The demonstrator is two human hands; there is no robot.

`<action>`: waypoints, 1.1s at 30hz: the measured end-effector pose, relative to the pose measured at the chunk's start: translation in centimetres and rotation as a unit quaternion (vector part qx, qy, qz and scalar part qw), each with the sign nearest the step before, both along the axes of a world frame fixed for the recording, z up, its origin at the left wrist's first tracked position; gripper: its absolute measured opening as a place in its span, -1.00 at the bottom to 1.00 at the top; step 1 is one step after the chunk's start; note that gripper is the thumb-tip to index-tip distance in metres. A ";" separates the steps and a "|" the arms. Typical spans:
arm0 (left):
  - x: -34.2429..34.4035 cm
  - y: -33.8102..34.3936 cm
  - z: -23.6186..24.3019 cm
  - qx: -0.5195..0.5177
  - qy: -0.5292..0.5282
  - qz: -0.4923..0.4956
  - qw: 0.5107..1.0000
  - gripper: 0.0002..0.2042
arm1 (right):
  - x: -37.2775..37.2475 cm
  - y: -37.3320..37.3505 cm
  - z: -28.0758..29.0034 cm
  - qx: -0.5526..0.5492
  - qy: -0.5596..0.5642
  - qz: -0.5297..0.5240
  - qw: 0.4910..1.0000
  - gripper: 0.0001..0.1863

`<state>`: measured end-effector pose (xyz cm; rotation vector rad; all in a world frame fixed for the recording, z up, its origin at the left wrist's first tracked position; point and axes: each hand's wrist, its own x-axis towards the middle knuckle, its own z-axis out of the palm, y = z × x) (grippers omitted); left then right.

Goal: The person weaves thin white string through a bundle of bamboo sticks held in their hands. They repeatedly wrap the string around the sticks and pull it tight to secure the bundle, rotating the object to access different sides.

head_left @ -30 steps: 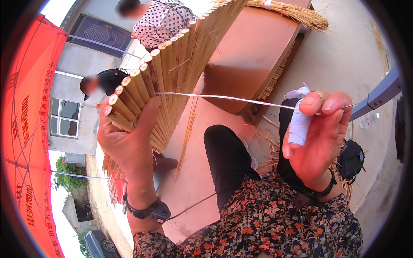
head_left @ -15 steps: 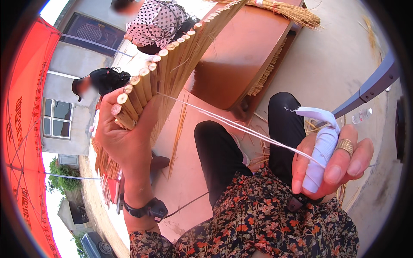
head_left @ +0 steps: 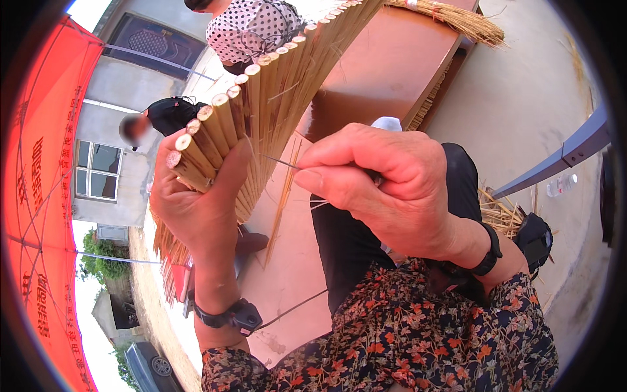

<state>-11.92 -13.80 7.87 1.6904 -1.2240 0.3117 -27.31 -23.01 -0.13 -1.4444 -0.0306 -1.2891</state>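
Note:
A row of tan plant stalks [head_left: 268, 111], laid side by side with pale cut ends showing, runs from my left hand toward the upper right. My left hand [head_left: 199, 209] is closed around its near end, the thumb pressed on the front. Between the thumb and forefinger of my right hand [head_left: 385, 189] is a thin metal needle [head_left: 282, 161], its tip pointing at the stalks close to my left thumb. White thread [head_left: 318, 202] shows just below the right fingers. A bit of white cloth wrap [head_left: 386, 123] sticks out behind that hand; the other fingers are mostly hidden.
Beyond my knees stands a brown table [head_left: 385, 59] with a straw bundle [head_left: 450, 21] on top. A grey metal bar [head_left: 555, 153] slants in at the right, near a plastic bottle [head_left: 562, 185]. Two people sit at the upper left. Loose straw [head_left: 499, 212] lies on the floor.
My right hand has swung left and up from the far right to the stalks, and the needle now shows in its fingers. The taut white thread no longer spans the gap. My left hand keeps its grip.

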 end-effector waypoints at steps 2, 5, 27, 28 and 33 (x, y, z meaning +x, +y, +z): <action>0.4 0.0 0.0 -0.009 0.016 -0.006 1.000 -0.63 | 1.9 -0.8 0.1 -0.033 -0.014 -0.016 0.999 -0.88; 0.9 0.0 0.0 -0.024 0.036 -0.025 0.999 -0.63 | 3.9 -0.9 -0.1 -0.042 -0.044 -0.030 0.998 -0.84; 1.7 0.2 0.0 -0.043 0.057 -0.002 0.997 -0.70 | 6.1 -1.5 -0.2 -0.082 -0.038 -0.020 0.996 -0.74; 1.7 0.2 0.0 -0.042 0.053 -0.003 0.998 -0.70 | 5.7 -1.4 0.1 -0.080 -0.026 -0.016 0.996 -0.74; 1.7 0.3 -0.3 -0.039 0.032 -0.012 0.999 -0.69 | 5.2 -1.0 0.2 -0.094 -0.007 -0.039 0.995 -0.76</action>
